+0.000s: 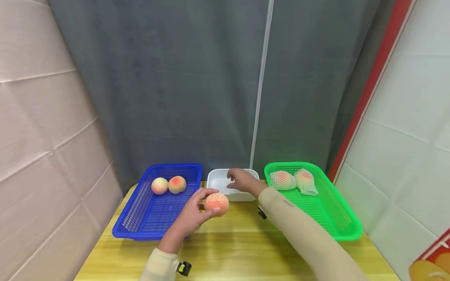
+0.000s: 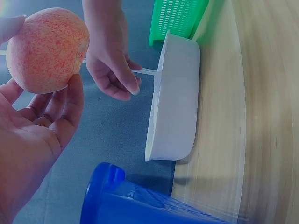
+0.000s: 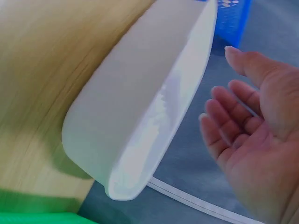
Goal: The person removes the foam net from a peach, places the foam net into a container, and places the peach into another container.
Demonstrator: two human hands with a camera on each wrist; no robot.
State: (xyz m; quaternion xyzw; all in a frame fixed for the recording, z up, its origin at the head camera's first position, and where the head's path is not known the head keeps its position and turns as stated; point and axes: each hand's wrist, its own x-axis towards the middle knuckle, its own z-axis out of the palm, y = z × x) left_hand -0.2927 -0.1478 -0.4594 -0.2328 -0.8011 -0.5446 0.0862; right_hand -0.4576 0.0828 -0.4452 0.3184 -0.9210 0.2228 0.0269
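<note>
My left hand [image 1: 191, 212] grips a peach [image 1: 216, 204] between thumb and fingers, raised in front of the white container [image 1: 237, 197]. Speckled pink-orange skin shows on this peach in the left wrist view. My right hand [image 1: 243, 181] hovers over the white container, its fingers loosely bent and holding nothing. From the right wrist view, the same hand [image 3: 254, 126] is apart from the container's rim, palm visible. Something white and textured lies inside the container, too blurred to name.
At left, a blue basket [image 1: 151, 235] holds two bare peaches [image 1: 159, 185]. A green basket [image 1: 346, 237] at right holds two peaches in white foam nets [image 1: 283, 180]. All stand on a wooden table [image 1: 242, 249], with a grey curtain [image 1: 168, 86] behind.
</note>
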